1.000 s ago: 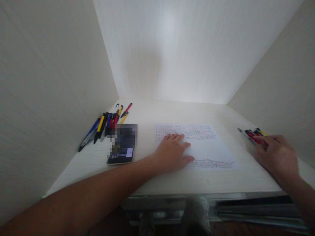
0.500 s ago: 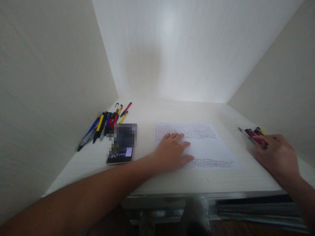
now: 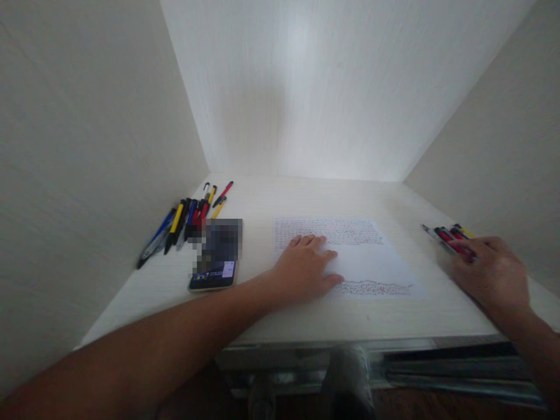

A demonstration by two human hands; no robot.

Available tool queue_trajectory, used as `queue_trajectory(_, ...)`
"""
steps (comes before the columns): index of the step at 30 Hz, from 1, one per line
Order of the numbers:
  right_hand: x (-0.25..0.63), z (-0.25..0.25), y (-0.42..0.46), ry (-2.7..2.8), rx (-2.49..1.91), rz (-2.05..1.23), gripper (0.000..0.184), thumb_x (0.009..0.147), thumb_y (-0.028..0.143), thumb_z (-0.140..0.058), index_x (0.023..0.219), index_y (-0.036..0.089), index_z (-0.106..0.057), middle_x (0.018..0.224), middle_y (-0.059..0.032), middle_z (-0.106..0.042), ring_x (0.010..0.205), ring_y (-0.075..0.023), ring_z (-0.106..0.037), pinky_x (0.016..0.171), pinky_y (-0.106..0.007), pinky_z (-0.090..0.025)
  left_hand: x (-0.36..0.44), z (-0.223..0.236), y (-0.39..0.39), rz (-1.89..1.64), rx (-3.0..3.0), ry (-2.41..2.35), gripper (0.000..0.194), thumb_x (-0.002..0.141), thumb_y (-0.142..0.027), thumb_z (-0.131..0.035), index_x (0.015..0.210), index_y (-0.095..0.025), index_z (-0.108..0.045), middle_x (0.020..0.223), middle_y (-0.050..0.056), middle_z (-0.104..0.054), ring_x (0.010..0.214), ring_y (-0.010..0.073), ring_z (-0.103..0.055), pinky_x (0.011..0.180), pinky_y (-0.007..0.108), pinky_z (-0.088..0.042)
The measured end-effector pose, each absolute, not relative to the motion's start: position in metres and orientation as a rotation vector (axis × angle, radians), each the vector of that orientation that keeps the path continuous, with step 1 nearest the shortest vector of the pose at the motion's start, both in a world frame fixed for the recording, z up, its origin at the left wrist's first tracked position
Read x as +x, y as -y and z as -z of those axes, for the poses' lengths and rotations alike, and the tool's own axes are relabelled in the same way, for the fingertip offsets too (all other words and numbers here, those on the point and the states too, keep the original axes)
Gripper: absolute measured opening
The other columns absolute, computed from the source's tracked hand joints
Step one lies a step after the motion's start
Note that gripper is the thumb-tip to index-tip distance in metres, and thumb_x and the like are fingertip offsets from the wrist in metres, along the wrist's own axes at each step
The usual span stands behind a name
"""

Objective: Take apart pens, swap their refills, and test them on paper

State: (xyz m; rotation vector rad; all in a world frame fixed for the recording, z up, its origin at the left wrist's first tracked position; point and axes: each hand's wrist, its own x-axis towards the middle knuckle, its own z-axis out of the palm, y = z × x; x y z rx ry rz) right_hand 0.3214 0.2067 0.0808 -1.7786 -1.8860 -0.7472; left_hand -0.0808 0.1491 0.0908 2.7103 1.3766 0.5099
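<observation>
My left hand [image 3: 306,271] lies flat and open on the left part of a white sheet of paper [image 3: 371,259] covered with lines of red writing. My right hand [image 3: 492,274] rests at the right side of the desk, its fingers curled over a small bunch of red, black and yellow pens [image 3: 448,238]. The fingertips touch the pens, but whether they grip one is hidden.
A pile of several pens [image 3: 188,219] in blue, yellow, black and red lies at the left by the wall. A phone [image 3: 216,256] lies beside it with its screen lit. The white desk [image 3: 280,198] is boxed in by walls on three sides; a drawer edge [image 3: 437,367] shows below.
Nothing much has moved. My right hand has shifted very slightly over the pens at the right; my left hand stays flat on the paper.
</observation>
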Motion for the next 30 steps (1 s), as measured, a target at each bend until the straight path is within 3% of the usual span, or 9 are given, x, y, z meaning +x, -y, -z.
queue_trajectory(6,0.321,-0.0807,-0.2068,1.896,-1.722,0.76,0.033,0.085,0.031,-0.049,0.099,0.012,-0.073,0.096,-0.0146,-0.065,0.08,-0.0272,-0.064,0.08,-0.043,-0.056,-0.0797,-0.0898,-0.1499,-0.513,2.705,-1.383,0.053,0.095,-0.057,-0.05,0.132,-0.021,-0.063,0.147,0.016,-0.049,0.134,0.034,-0.047,0.114,0.055,-0.034)
queue_trajectory(13,0.3236,-0.079,-0.2095,1.893,-1.744,0.791,0.035,0.083,0.033,-0.048,0.098,0.014,-0.073,0.096,-0.0135,-0.065,0.074,-0.0254,-0.062,0.072,-0.04,-0.056,-0.0805,-0.0908,-0.1499,-0.503,2.723,-1.38,0.052,0.096,-0.057,-0.05,0.131,-0.021,-0.063,0.147,0.016,-0.05,0.133,0.0332,-0.048,0.113,0.055,-0.035)
queue_trajectory(26,0.3161,-0.0821,-0.2032,1.878,-1.802,0.703,0.03,0.084,0.031,-0.046,0.098,0.018,-0.068,0.101,-0.014,-0.064,0.084,-0.0282,-0.063,0.082,-0.042,-0.054,-0.0817,-0.0891,-0.1503,-0.522,2.723,-1.37,0.052,0.096,-0.058,-0.048,0.13,-0.022,-0.062,0.147,0.017,-0.049,0.134,0.0335,-0.047,0.112,0.056,-0.034)
queue_trajectory(30,0.3167,-0.0832,-0.2024,1.898,-1.866,0.714,0.034,0.086,0.034,-0.046,0.1,0.015,-0.071,0.099,-0.0152,-0.064,0.078,-0.0279,-0.063,0.078,-0.042,-0.055,-0.0807,-0.091,-0.1497,-0.501,2.709,-1.374,0.052,0.096,-0.058,-0.05,0.13,-0.022,-0.063,0.147,0.016,-0.049,0.134,0.0333,-0.047,0.113,0.056,-0.033)
